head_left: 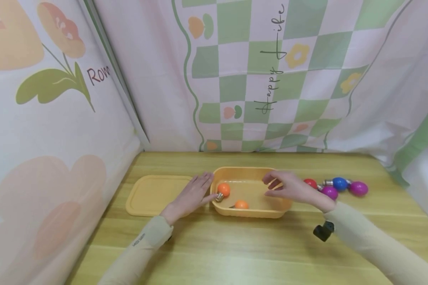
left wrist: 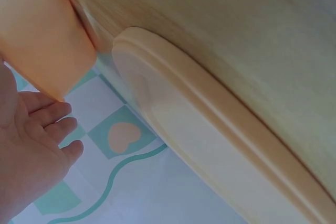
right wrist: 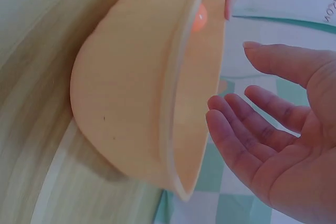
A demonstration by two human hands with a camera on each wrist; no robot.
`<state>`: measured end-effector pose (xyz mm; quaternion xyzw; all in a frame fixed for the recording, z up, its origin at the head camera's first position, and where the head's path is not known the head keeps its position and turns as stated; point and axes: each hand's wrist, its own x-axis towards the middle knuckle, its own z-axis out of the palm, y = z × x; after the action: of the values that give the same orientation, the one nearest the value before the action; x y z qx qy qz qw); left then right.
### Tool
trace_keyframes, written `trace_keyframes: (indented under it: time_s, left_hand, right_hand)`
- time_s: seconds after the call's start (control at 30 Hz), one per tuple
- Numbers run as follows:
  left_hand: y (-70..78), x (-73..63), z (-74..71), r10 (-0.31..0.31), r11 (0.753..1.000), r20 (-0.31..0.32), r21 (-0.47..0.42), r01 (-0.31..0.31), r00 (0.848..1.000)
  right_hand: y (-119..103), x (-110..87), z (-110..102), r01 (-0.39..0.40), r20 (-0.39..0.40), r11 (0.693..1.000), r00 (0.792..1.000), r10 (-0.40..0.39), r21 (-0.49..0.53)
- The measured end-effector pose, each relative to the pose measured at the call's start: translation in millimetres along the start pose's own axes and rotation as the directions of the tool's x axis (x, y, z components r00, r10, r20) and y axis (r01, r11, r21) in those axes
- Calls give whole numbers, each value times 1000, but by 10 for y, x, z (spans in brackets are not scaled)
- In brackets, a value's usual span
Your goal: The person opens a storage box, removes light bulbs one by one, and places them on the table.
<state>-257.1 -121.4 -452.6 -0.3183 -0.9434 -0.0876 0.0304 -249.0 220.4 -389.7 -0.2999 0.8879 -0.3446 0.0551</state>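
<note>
A yellow-orange plastic box (head_left: 251, 213) stands on the table with two orange light bulbs in it. One orange bulb (head_left: 223, 189) lies by the left wall, and the other orange bulb (head_left: 241, 204) is near the front wall. My left hand (head_left: 194, 194) rests at the box's left rim, fingers extended, thumb near the first bulb. Over the right end of the box hangs my right hand (head_left: 289, 188), with loosely bent fingers and nothing between them. The right wrist view shows that same hand (right wrist: 283, 135) apart from the box rim.
Left of the box lies a flat yellow lid (head_left: 157, 194), partly behind my left hand. To the right are several bulbs: a red bulb (head_left: 310, 183), a blue bulb (head_left: 340, 183), a purple bulb (head_left: 329, 192) and another purple bulb (head_left: 358, 189). A checkered curtain (head_left: 264, 79) hangs behind the table.
</note>
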Motion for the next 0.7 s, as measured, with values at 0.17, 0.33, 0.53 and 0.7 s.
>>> trace_keyframes:
  time_s: [0.17, 0.33, 0.53, 0.7]
  left_hand:
    - [6, -10, -4, 2, 1000, 0, -7, -2, 1000]
    - [3, -3, 7, 0, 1000, 14, -4, 1, 1000]
    - [4, 10, 12, -1, 1000, 16, -9, 1, 1000]
    - [5, 6, 8, -2, 1000, 1, -30, 2, 1000]
  right_hand:
    - [-30, 65, 100, 32, 36, 999, 999, -32, 11]
    - [-62, 128, 208, 59, 81, 998, 995, -58, -8]
    - [-104, 195, 309, 62, 110, 998, 992, -59, -27]
    - [-128, 247, 395, 34, 139, 999, 990, -29, -28]
